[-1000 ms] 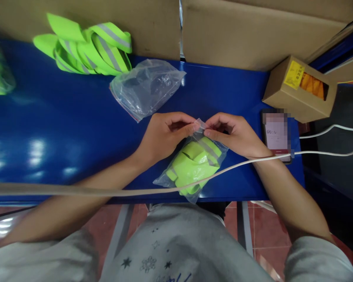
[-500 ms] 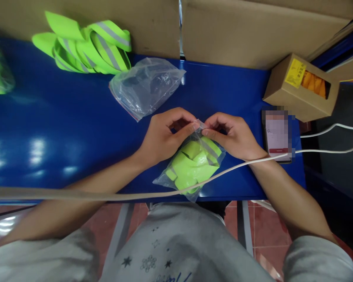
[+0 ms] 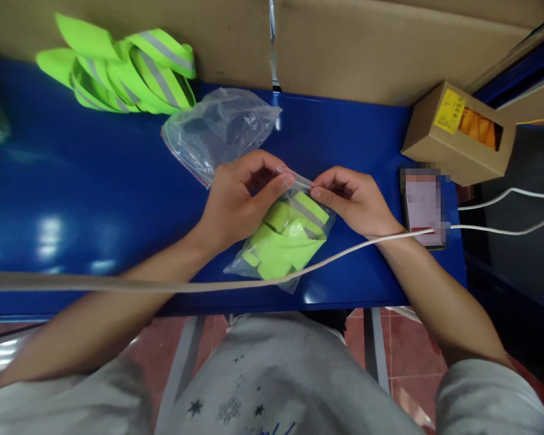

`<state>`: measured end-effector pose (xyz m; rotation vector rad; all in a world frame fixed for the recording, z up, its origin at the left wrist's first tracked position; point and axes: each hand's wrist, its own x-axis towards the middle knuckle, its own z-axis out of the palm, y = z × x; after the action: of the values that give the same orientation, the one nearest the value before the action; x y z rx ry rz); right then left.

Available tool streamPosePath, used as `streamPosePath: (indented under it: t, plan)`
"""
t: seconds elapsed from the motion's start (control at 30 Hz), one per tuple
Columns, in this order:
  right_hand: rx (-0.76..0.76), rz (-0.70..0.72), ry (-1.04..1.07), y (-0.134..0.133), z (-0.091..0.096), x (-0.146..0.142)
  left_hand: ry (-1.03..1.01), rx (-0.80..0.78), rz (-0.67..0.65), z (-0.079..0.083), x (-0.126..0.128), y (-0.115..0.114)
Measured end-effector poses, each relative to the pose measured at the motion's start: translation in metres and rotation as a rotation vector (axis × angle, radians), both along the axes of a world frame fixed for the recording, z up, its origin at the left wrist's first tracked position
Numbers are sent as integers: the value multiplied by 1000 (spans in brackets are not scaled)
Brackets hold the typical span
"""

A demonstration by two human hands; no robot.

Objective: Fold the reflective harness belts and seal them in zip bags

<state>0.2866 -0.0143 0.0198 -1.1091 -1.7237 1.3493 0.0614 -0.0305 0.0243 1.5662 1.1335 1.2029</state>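
Between my hands lies a clear plastic bag (image 3: 249, 257) with a folded neon-yellow band (image 3: 285, 244) inside, which carries a grey reflective stripe. My left hand (image 3: 249, 193) pinches the bag's top edge with thumb and fingers. At the other end of that edge, my right hand (image 3: 349, 199) has its thumb and index finger closed on the plastic. The edge is stretched between the two pinches. Just beyond my left hand lies a second clear bag (image 3: 222, 130) with a red line along its edge, apparently with nothing in it.
Loose neon bands (image 3: 127, 72) are heaped at the back left of the blue table (image 3: 95, 181). Cardboard boxes (image 3: 367, 48) form a wall behind. A windowed carton (image 3: 453, 133) and a phone (image 3: 424, 211) stand right. A white cable (image 3: 344, 251) crosses in front of the bag.
My left hand has slid left along the bag's top edge, away from my right hand, and the edge is now stretched straighter. The view has shifted slightly.
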Motion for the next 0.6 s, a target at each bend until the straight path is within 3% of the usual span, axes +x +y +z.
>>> streamPosePath:
  t: [0.3, 0.6]
  plan:
    - [68, -61, -27, -3, 1, -1, -54, -157, -112, 0, 1, 4]
    - [-99, -17, -2, 1, 1, 1, 176, -47, -40, -1, -1, 1]
